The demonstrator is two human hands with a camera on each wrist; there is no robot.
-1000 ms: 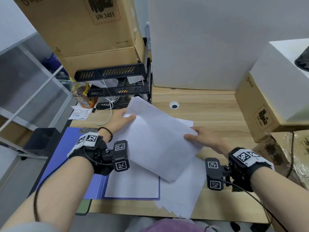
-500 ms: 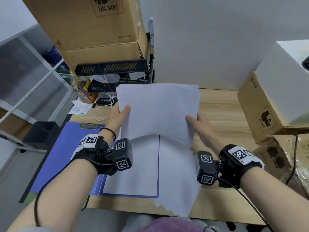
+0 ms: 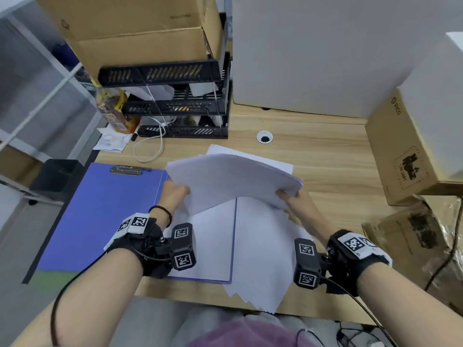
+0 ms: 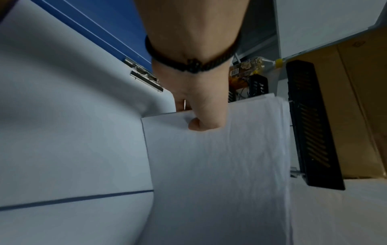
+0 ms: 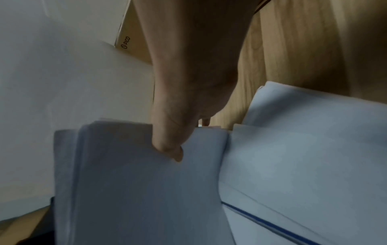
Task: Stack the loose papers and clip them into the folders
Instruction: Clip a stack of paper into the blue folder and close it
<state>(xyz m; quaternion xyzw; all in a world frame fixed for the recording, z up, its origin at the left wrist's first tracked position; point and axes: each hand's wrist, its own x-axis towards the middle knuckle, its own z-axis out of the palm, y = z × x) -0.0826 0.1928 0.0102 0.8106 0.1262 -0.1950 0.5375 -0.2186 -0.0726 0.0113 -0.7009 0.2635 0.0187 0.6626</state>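
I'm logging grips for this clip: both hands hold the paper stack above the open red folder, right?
Not quite: the folder is blue, not red, as the head view shows. The left hand and right hand do both hold the paper stack above it.

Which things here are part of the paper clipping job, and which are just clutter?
Job:
paper stack, held by left hand and right hand
blue folder with metal clip
loose sheets

Clutter:
black tray rack
cardboard boxes
white cable
snack bag

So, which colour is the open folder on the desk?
Blue; the folder shows best in the head view.
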